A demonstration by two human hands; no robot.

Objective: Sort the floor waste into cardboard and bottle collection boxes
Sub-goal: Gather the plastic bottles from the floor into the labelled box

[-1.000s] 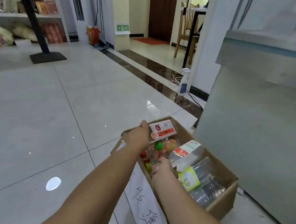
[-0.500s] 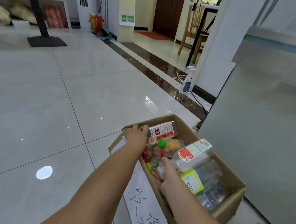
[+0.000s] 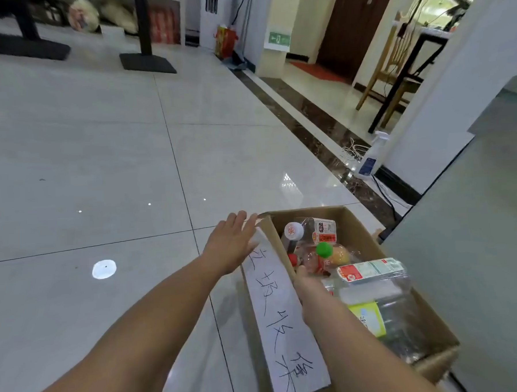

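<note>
STAGE: bottle sorting judged well advanced | BOX: cardboard bottle box (image 3: pixel 361 229) seen filled with plastic bottles (image 3: pixel 372 275), paper label (image 3: pixel 283 320) along its left wall | LEFT: left hand (image 3: pixel 231 245) spread flat, empty, at the box's far-left corner | RIGHT: right hand (image 3: pixel 308 280) inside box; grip cannot be told | LEFT TO DO: no waste seen on the tiled floor (image 3: pixel 99 150); cardboard box out of view.
</note>
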